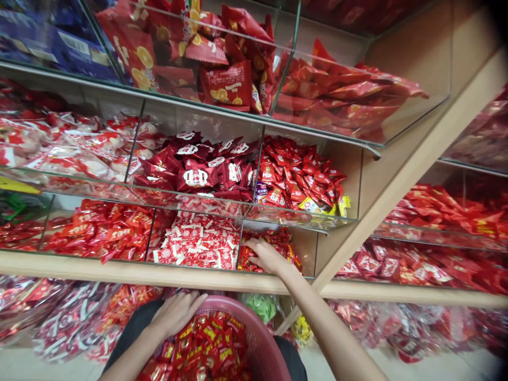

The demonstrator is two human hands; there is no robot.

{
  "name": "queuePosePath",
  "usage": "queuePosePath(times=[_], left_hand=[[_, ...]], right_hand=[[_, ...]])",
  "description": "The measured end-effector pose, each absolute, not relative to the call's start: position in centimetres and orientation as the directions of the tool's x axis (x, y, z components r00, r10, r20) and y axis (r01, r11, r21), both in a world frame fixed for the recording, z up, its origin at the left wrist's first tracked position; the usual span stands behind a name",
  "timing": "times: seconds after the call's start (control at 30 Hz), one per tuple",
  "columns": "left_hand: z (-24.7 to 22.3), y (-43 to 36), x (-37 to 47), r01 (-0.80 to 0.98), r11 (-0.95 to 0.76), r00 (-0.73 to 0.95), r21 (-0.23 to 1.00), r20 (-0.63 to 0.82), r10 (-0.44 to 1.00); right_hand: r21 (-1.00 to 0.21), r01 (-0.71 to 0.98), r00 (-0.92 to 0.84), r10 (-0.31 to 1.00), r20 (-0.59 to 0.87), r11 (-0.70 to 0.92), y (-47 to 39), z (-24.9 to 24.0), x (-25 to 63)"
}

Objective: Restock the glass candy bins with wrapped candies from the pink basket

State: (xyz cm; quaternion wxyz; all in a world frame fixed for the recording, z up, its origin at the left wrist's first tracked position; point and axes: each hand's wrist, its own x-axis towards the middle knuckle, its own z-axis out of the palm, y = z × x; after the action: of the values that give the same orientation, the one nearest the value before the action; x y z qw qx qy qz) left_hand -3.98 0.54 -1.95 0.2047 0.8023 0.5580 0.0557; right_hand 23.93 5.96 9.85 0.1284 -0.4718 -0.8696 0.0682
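Note:
A pink plastic basket [268, 338] full of red and yellow wrapped candies [210, 346] rests between my knees at the bottom. Over its left rim lies my left hand [178, 312], palm down with the fingers spread a little. My right hand [264, 255] reaches into the lowest glass bin at the right, its fingers apart on red and yellow candies [283, 243]. Nothing shows between the visible fingers. Just left of that hand, past a glass divider, are red and white candies [200, 241].
Glass-fronted bins above hold dark red packets [196, 177], small red packets [293, 174] and large orange-printed packets [228, 82]. A wooden edge [159, 272] runs below the lowest bins. A slanted wooden post [397, 174] stands at the right. Bagged candies [71, 317] lie underneath.

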Motion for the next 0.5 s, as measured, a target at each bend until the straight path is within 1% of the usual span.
queuePosePath(times=[0.17,0.27,0.33,0.5], left_hand=[[-2.0,0.5,-4.0,0.872,-0.286,0.362,0.397,-0.132,0.923],[-1.8,0.3,-4.0,0.873,-0.294,0.371,0.39,-0.138,0.918],[-1.5,0.3,-4.0,0.872,-0.301,0.378,0.386,-0.142,0.915],[-1.1,0.2,-4.0,0.869,-0.313,0.392,0.383,-0.147,0.908]], right_hand=[[-0.176,0.817,-0.526,0.835,0.162,0.549,5.6,10.2,23.7],[-0.188,0.81,-0.527,0.831,0.179,0.555,6.0,9.8,23.7],[-0.237,0.798,-0.52,0.832,0.195,0.554,6.3,9.5,23.9],[-0.438,0.761,-0.423,0.878,0.222,0.478,6.7,10.6,25.8]])
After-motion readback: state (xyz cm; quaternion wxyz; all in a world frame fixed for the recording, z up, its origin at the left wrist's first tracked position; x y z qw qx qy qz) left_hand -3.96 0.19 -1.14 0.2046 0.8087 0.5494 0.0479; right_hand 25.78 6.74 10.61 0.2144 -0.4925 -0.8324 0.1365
